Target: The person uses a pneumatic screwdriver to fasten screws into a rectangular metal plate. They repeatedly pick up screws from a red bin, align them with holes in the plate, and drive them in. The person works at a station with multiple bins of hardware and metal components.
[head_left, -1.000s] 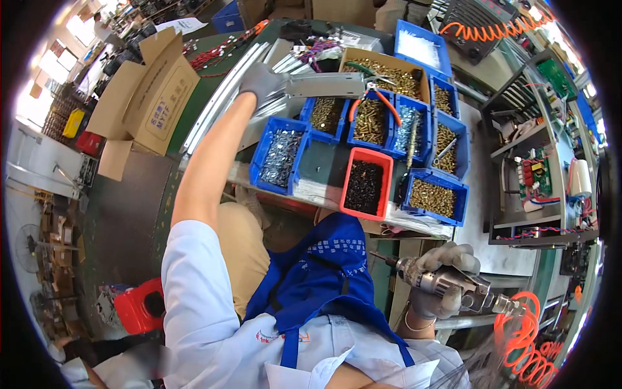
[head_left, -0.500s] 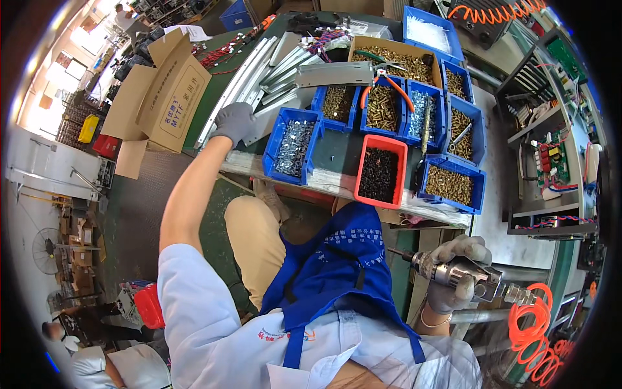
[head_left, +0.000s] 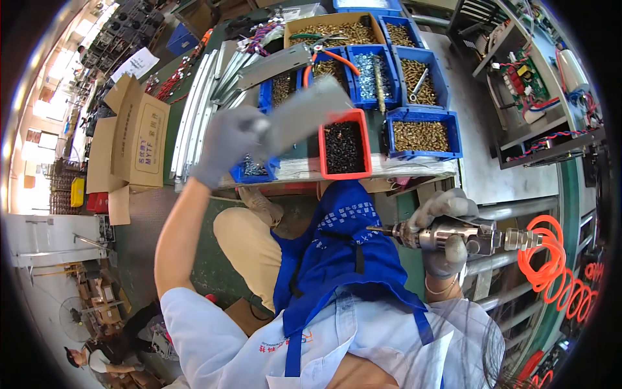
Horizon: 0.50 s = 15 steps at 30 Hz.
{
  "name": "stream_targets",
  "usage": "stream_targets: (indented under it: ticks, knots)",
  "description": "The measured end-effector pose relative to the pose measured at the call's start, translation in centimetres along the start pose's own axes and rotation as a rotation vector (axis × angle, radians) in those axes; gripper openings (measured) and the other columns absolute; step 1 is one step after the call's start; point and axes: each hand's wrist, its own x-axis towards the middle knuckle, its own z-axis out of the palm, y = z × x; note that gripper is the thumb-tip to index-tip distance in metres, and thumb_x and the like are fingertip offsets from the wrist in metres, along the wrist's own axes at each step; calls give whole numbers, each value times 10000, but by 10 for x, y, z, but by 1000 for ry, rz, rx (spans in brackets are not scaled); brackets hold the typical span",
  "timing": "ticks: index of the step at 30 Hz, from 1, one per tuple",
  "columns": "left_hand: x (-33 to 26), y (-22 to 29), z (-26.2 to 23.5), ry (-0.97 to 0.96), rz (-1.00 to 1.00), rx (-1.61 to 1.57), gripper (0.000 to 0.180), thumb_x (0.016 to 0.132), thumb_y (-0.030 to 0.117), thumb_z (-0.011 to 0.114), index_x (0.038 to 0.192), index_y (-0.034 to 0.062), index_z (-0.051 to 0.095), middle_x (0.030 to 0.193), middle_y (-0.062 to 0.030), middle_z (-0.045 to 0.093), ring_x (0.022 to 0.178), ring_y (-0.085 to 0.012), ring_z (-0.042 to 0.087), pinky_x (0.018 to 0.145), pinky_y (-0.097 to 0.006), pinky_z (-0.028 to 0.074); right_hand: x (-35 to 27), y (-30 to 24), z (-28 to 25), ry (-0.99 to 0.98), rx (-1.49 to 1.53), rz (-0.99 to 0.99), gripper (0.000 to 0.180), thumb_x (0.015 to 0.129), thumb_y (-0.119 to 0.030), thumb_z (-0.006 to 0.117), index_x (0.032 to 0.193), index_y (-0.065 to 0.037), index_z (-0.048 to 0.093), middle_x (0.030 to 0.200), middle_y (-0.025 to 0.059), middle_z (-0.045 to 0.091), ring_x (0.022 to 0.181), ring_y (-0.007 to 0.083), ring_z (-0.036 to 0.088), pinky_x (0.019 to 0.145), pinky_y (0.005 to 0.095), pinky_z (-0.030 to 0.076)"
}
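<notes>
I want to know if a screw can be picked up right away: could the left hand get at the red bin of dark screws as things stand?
Probably not yet: the left hand holds a grey metal piece that hangs partly over the open red bin, so its grip is taken.

A green workbench (head_left: 194, 78) carries blue bins (head_left: 421, 129) of screws. Left of the workbench stand cardboard boxes (head_left: 129, 146) on grey floor (head_left: 139, 227); right of it, a metal shelf (head_left: 538, 84).

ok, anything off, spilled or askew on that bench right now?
Nothing spilled: the screws sit inside the blue bins and the red bin. Only loose clutter: long metal strips lie across the bench's left side. The left hand holds a blurred grey plate; the right hand grips an air screwdriver.
</notes>
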Motion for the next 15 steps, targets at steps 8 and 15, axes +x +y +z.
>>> stream_targets:
  ticks: [8, 15]
  knots:
    - [9, 14, 74, -334, -75, 47, 123, 800, 112, 603, 886, 46, 662, 747, -103, 654, 679, -222, 630, 610, -343, 479, -9, -17, -9, 134, -103, -84, 529, 774, -419, 746, 1059, -26, 534, 837, 112, 498, 652, 198, 569, 502, 321, 551]
    - [-8, 13, 70, -393, -571, -1560, 311, 843, -38, 451, 1139, -118, 500, 1167, -203, 561, 1023, -280, 622, 986, -351, 500, 10, -12, -12, 122, -90, -203, 519, 807, -394, 703, 1156, -54, 523, 892, 112, 473, 701, 196, 554, 518, 310, 550]
